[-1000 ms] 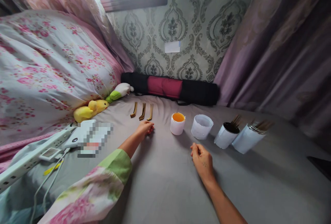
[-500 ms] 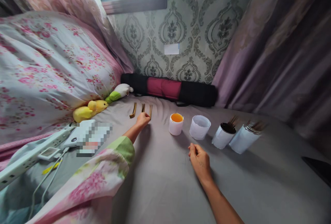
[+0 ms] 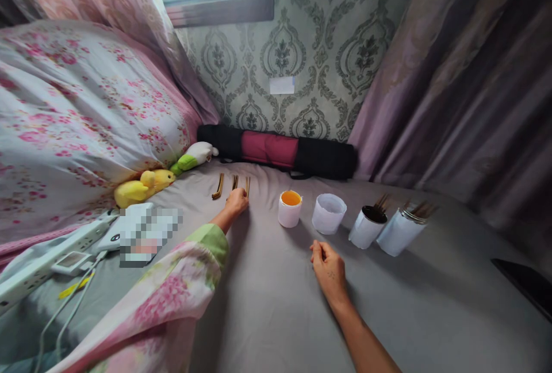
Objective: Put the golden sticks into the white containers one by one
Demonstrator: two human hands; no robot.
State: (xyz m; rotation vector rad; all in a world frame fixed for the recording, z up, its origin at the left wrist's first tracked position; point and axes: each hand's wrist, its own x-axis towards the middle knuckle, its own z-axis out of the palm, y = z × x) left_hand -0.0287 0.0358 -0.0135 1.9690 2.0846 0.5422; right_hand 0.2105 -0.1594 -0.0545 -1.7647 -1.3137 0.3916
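Note:
My left hand [image 3: 237, 203] reaches to the near ends of the thin brown sticks, with its fingers closed on the rightmost bundle [image 3: 248, 184]. It partly covers a middle bundle [image 3: 235, 181]. Farther left lies another bundle of brown sticks [image 3: 218, 185], bent at its near end. My right hand [image 3: 329, 268] is loosely curled above the grey sheet, and nothing shows in its fingers. Beyond it stand a white cup with an orange inside [image 3: 289, 214] and a wider whitish cup [image 3: 328, 216]. To their right are two white-wrapped cans [image 3: 364, 234] [image 3: 395, 237] holding brown sticks.
A black and red rolled bag [image 3: 276, 150] lies along the wall. At left are yellow and green-white plush toys [image 3: 144, 187] [image 3: 193, 157], a power strip [image 3: 47, 261], white cables and a blurred-out flat object [image 3: 150, 235]. A dark flat object [image 3: 521, 287] lies at right.
The view has shifted slightly, moving most things a little left in the picture. My left hand has drawn slightly nearer relative to the stick bundles. My right hand keeps its curled pose.

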